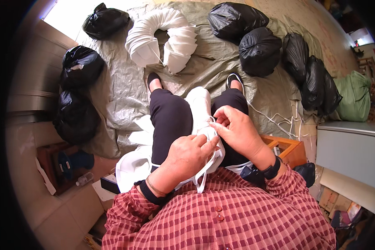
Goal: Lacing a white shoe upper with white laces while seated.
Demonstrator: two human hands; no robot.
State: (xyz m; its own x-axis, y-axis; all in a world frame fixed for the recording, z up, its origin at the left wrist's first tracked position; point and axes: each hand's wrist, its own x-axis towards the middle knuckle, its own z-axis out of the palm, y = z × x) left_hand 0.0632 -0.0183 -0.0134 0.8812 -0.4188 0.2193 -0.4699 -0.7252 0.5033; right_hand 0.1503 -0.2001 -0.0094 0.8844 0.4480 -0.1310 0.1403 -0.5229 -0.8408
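Observation:
Between my knees stands a long white bundle (199,102), which looks like nested soft white pieces. My left hand (190,155) is closed at its near end, with narrow white straps (203,175) hanging below the fingers. Just to the right, my right hand (236,128) pinches what looks like a thin white cord (211,121) against the bundle, thumb and forefinger together. The two hands nearly meet over the white material. Loose white cupped pieces (133,166) lie beside my left thigh.
On a crumpled grey-green sheet (125,96) rests a curved stack of white pieces (181,46). Black plastic bags (260,52) stand around it on both sides. White cord (279,123) trails at the right, near a wooden frame (293,152), a grey box (352,146) and a green sack (354,96).

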